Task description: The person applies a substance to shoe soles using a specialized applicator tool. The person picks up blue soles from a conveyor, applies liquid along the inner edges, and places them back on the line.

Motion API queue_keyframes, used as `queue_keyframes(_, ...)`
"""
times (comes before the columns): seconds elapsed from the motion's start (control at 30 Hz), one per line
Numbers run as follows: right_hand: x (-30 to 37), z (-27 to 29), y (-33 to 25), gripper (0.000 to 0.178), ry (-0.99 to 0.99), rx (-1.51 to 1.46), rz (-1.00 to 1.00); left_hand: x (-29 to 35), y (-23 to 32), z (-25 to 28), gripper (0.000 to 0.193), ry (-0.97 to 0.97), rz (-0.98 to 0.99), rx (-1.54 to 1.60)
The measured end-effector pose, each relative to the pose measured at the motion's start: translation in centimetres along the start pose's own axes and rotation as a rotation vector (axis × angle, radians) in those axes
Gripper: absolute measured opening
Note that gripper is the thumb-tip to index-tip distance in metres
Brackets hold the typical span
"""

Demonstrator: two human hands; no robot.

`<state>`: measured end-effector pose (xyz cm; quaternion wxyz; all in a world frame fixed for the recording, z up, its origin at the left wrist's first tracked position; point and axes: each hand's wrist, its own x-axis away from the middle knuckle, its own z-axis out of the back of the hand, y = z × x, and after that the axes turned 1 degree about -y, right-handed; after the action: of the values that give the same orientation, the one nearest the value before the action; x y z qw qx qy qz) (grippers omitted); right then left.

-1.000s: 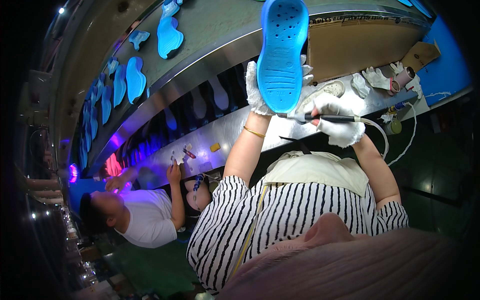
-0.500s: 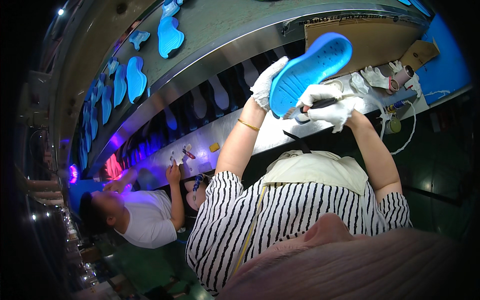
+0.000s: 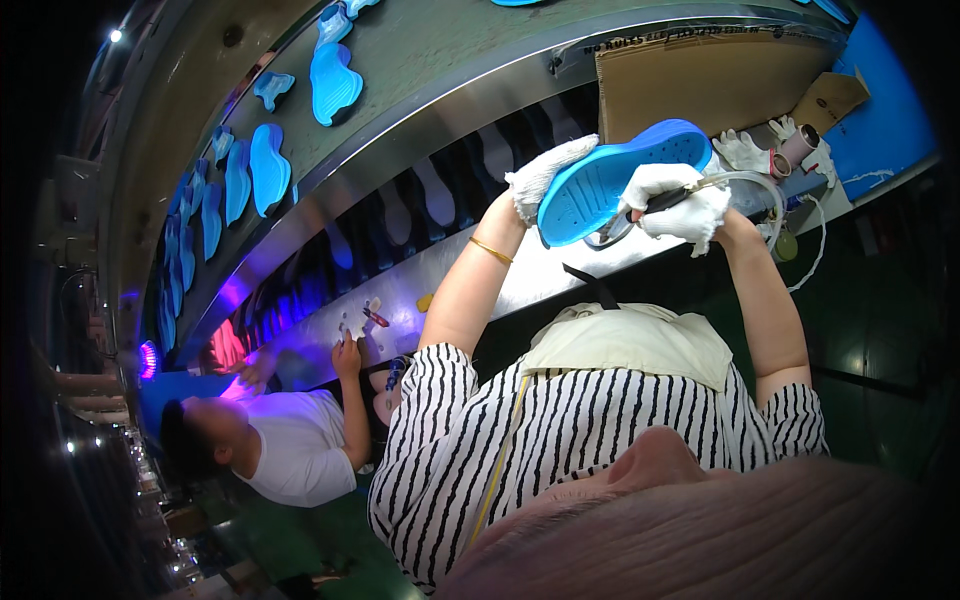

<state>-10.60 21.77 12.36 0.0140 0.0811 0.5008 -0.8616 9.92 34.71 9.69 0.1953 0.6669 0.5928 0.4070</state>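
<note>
A bright blue shoe sole point(image 3: 592, 194) with ribs and small holes is held up over the metal bench. My left hand point(image 3: 548, 180), in a white knit glove, grips its left edge with the fingers along the far side. In a matching glove, my right hand point(image 3: 682, 212) is closed round the black handle of a brush point(image 3: 664, 200), close to the sole's near right edge. The brush's bristles are hard to make out here. From beside that hand a clear hose point(image 3: 768, 182) curves away to the right.
Beyond the bench a conveyor belt point(image 3: 440, 60) carries blue soles point(image 3: 268, 170). Dark shelving with more soles lies beneath it. A cardboard box point(image 3: 690, 85), spare gloves point(image 3: 742, 152) and a spool point(image 3: 800, 146) sit on the right. Another person point(image 3: 295, 445) works at the left.
The sole has come lower and tilted flatter, with my left hand still on it. My right hand has shifted a little right with the brush. The other person's raised hand has moved lower.
</note>
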Motion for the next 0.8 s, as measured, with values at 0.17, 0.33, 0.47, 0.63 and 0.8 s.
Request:
queue_keyframes(0.17,0.5,1.0,-0.3,0.015,-0.003,-0.088,-0.105,0.1,0.1,0.3,0.042,-0.049,-0.125,-0.058)
queue_keyframes(0.33,0.9,0.6,-2.1,0.016,0.121,-0.188,-0.159,0.7,-0.7,0.9,0.064,-0.045,-0.168,0.209)
queue_keyframes(0.47,0.0,-4.3,-2.8,0.014,0.418,0.044,0.155,0.1,-2.5,0.6,0.086,-0.487,-0.348,0.509)
queue_keyframes(0.63,0.3,-7.2,-2.9,0.013,0.26,-0.142,0.079,0.1,-3.5,0.5,0.091,-0.477,-0.429,0.658)
queue_keyframes(0.8,-0.6,-6.1,-3.1,0.008,0.502,-0.39,0.045,0.4,-4.3,0.0,0.091,-0.82,-0.395,0.715)
